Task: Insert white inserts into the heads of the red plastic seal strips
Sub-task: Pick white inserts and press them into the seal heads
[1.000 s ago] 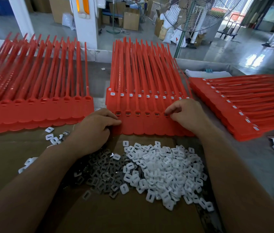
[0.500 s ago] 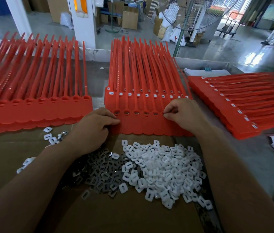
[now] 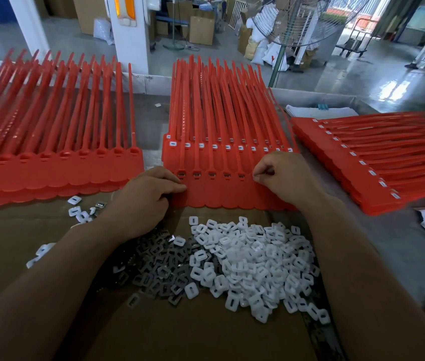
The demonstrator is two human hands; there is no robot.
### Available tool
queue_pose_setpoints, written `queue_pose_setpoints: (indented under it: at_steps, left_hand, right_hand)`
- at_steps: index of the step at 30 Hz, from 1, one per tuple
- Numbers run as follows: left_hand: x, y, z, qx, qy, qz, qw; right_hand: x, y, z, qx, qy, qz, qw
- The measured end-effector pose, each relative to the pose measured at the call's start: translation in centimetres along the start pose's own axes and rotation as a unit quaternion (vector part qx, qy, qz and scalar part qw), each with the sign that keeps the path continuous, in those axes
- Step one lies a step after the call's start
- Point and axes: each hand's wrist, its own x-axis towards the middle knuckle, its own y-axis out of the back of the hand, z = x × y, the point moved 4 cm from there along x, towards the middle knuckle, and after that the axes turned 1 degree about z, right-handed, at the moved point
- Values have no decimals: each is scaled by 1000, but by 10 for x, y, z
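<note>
1. No text, label, brand or number could be read anywhere.
2. Raised marks ran along one red seal strip [image 3: 184, 121] at twelve o'clock, in the middle stack, too small to make out.

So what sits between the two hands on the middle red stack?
In the head view, five strip heads with dark sockets lie in a row between the left hand and the right hand.
</note>
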Motion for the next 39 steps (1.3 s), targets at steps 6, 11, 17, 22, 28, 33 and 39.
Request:
queue_pose_setpoints:
  at_steps: [6,11,17,22,28,33,39]
  left_hand:
    - [0,1,0,-2,-2,1,1000]
    - [0,0,-1,1,1,1,1000]
    - [0,0,0,2,-2,1,1000]
    - [-1,1,0,5,-2,-1,1000]
    - [-1,1,1,9,2,-2,1000]
    - [-1,1,1,13,1,-4,1000]
    - [-1,2,2,12,3,-3,1000]
  right_hand:
    - [-1,-2,0,32,-1,12,999]
    - [1,0,4,25,-17,-4,1000]
    - [0,2,9,32,-23,-5,999]
    - [-1,1,13,40,-33,12,999]
    - [-2,1,15,64,-41,14,997]
    - [-1,-1,14,60,-19,-24,998]
    - [0,-1,14,52,7,-33,998]
